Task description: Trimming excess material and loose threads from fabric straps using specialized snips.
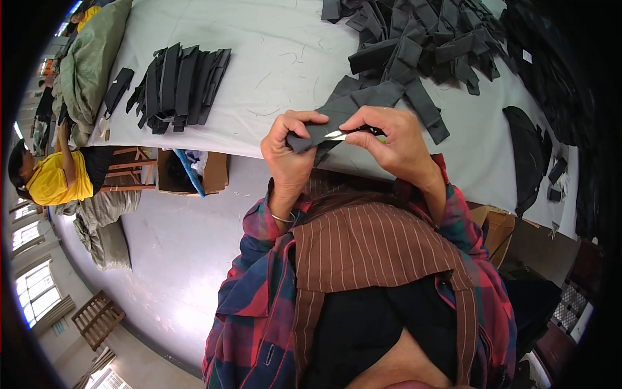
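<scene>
My left hand point(287, 146) is closed on one end of a dark grey fabric strip point(319, 131) near the table's front edge. My right hand point(396, 137) grips a small pair of thread snips point(335, 135) with bright pointed blades and a bit of green by the handle. The blade tips touch or nearly touch the strip beside my left fingers; exactly where they meet it I cannot tell. More dark grey fabric point(379, 96) lies on the table just beyond my hands.
A heap of dark strips point(414, 48) lies at the far right of the white-covered table point(272, 39). A neater row of strips point(178, 84) is at the left. Dark fabric point(526, 152) lines the right edge. A cardboard box point(217, 174) and a person in yellow point(61, 178) are at left.
</scene>
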Tool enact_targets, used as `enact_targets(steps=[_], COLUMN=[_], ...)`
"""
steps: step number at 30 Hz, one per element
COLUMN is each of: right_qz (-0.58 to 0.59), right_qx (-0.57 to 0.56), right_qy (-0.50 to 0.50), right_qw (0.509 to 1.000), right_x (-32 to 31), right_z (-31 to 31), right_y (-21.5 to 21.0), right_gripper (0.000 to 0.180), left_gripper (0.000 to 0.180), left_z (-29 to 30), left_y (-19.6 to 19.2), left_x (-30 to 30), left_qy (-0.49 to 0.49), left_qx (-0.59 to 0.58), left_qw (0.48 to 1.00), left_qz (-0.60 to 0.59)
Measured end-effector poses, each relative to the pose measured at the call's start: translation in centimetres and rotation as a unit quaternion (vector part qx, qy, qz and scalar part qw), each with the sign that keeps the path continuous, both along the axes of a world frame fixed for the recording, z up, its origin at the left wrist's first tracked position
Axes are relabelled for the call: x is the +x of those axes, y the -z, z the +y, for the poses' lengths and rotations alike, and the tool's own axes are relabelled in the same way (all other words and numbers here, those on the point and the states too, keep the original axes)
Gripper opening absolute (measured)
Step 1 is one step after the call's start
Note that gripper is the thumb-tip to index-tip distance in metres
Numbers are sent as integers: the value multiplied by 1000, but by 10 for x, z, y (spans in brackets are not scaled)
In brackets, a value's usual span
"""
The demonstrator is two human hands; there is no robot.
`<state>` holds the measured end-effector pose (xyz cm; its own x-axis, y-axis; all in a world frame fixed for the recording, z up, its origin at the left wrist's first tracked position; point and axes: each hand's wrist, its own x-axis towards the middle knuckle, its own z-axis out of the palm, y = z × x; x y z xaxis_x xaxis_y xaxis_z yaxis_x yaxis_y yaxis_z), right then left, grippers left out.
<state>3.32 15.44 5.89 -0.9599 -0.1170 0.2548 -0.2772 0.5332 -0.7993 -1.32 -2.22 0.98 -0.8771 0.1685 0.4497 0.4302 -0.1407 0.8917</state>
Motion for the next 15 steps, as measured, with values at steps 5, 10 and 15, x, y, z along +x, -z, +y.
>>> enact_targets(steps=[5,10,15], right_qz=[34,63,119], right_qx=[-30,-92,12], right_qy=[80,91,80], right_qw=[996,990,990], right_x=[1,2,1], right_z=[-5,-21,-29], right_y=[9,0,11], right_gripper=[12,16,20], left_gripper=[30,33,34], left_z=[3,4,12], left_y=[0,3,1], left_x=[3,4,16], left_qy=[-22,-30,7], left_qx=[21,23,6], left_qw=[999,998,999], left_qz=[-33,-47,-50])
